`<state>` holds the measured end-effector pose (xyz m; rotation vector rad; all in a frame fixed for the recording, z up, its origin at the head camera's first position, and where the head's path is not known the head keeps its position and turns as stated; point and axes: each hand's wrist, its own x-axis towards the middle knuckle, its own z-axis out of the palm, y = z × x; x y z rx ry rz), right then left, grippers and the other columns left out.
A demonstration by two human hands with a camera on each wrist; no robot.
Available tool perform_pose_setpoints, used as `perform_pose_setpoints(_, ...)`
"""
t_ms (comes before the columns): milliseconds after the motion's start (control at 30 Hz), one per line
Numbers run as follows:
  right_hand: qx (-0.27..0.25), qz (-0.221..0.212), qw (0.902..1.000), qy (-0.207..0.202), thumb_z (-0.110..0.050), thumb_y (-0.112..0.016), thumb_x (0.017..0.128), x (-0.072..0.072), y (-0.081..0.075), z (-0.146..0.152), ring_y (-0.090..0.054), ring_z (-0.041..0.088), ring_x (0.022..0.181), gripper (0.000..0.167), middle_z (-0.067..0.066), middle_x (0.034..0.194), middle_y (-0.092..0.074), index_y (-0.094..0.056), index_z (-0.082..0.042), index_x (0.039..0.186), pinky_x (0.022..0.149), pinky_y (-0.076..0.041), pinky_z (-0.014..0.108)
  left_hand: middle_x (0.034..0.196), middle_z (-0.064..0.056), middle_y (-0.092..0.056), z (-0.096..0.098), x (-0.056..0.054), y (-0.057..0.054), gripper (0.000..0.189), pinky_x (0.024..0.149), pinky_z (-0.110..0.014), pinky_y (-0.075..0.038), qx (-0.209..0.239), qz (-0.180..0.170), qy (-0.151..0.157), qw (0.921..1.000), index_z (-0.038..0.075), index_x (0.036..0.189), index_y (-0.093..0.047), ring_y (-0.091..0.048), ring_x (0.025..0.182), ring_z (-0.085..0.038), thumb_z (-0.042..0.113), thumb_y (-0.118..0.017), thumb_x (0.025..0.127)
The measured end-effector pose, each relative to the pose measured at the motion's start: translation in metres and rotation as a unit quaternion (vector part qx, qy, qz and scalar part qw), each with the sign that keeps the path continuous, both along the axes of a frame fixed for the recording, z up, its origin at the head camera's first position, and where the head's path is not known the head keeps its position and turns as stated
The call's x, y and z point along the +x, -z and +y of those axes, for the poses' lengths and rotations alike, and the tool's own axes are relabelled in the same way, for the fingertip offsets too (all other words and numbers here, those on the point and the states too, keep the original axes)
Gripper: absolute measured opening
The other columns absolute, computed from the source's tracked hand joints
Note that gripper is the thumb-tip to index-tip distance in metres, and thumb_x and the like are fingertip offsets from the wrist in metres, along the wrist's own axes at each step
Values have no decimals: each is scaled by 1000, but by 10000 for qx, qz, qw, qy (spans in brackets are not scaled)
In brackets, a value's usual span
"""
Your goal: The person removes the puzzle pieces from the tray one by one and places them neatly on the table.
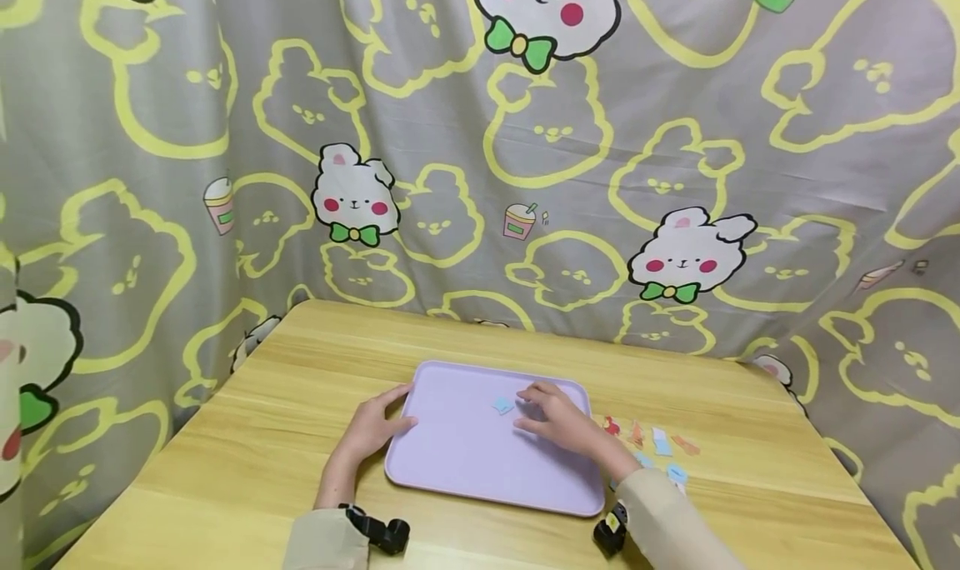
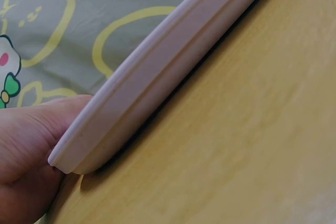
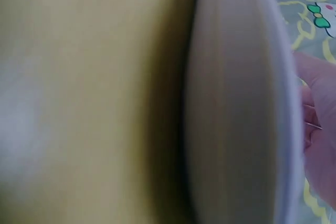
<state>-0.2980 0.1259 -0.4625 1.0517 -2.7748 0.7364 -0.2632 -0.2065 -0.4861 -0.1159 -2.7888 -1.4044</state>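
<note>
A lilac rectangular tray (image 1: 480, 462) with a raised rim lies on the wooden table. On its surface, right of centre toward the back, is a small light blue flat piece (image 1: 502, 405). The left hand (image 1: 369, 427) holds the tray's left side, thumb over the rim; in the left wrist view that hand (image 2: 26, 150) is at the tray's corner, its fingers partly hidden. Above the tray, the right hand (image 1: 558, 420) has thumb and forefinger apart, just right of the blue piece and holding nothing visible. The right wrist view shows this hand (image 3: 320, 124) beyond the rim.
Several small flat pieces lie right of the tray, among them a red one (image 1: 611, 426), an orange one (image 1: 686, 445) and a blue ring-like one (image 1: 677, 473). The right forearm partly covers this group. A patterned grey curtain (image 1: 450, 287) hangs behind the table (image 1: 247, 437).
</note>
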Motion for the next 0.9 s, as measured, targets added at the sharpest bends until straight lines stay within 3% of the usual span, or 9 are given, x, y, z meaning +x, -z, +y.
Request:
perform_pose_setpoints(300, 507, 630, 9964, -252, -27, -70, 90, -6, -1, -18, -56, 25, 104, 45, 11, 109, -61, -65, 4, 121, 91, -49, 43, 147, -21, -49, 1, -1, 0, 58, 117, -57, -32, 47, -23, -26, 10000, 11, 143, -51, -39, 140, -43, 15, -71, 89)
perform_pose_setpoints(567, 797, 801, 9932, -290, -29, -68, 92, -11, 5, -22, -54, 22, 100, 42, 9, 110, -61, -66, 1, 121, 86, -49, 42, 147, -21, -49, 1, -2, 1, 58, 117, -58, -32, 56, -61, -67, 9999, 12, 144, -51, -40, 140, -43, 15, -71, 89)
perform_pose_setpoints(733, 644, 985, 9923, -389, -27, -70, 90, -10, 7, -22, -55, 17, 92, 32, 5, 102, -63, -71, -2, 111, 87, -51, 40, 147, -21, -49, 2, -2, -1, 58, 117, -58, -31, 31, -76, -77, 9999, 12, 143, -51, -39, 140, -43, 16, -71, 89)
perform_pose_setpoints(900, 327, 902, 9942, -477, -19, -73, 87, -8, 6, -21, -56, 16, 85, 22, 3, 92, -62, -73, -2, 102, 76, -52, 32, 147, -21, -49, 1, -1, -3, 58, 118, -58, -31, 37, -89, -96, 9999, 12, 143, -51, -39, 141, -43, 15, -70, 89)
